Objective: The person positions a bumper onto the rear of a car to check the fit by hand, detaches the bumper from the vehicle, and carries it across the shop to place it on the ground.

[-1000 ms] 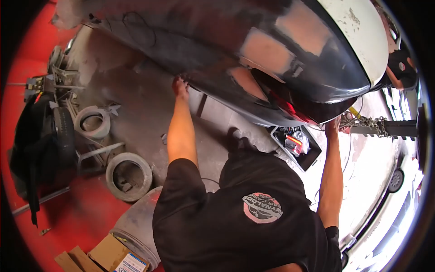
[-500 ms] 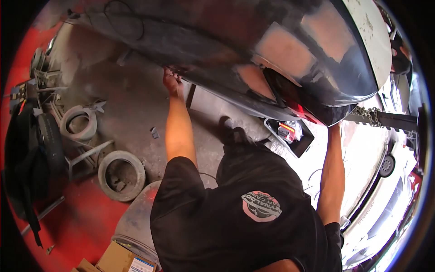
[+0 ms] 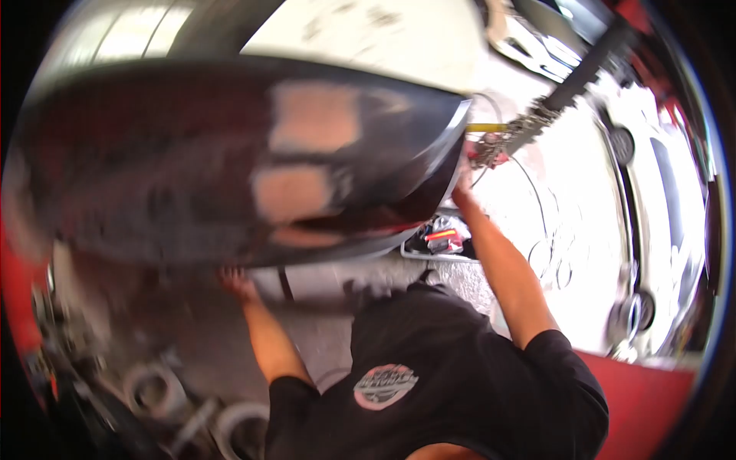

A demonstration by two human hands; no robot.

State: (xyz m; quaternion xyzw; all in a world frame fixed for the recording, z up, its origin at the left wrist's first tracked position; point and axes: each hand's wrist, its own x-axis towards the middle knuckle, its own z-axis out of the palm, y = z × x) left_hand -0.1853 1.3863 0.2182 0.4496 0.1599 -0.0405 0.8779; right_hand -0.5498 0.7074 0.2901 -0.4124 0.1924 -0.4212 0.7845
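A long, dark car body panel with several pinkish-tan sanded patches spans the view in front of me. My left hand is at its lower edge, toward the left, fingers curled up against it and smeared by motion. At the panel's right end, my right hand grips the pointed edge, its fingers partly hidden. Both arms reach forward, apart from each other.
Below the panel's right end sits a tray with red and black items. A dark beam wrapped in chain slants at upper right. Tires lie at lower left. A white car stands at far right.
My view has swung, so the panel lies more level and farther left. The chained beam now appears higher and steeper. Both hands stay at the panel's edges.
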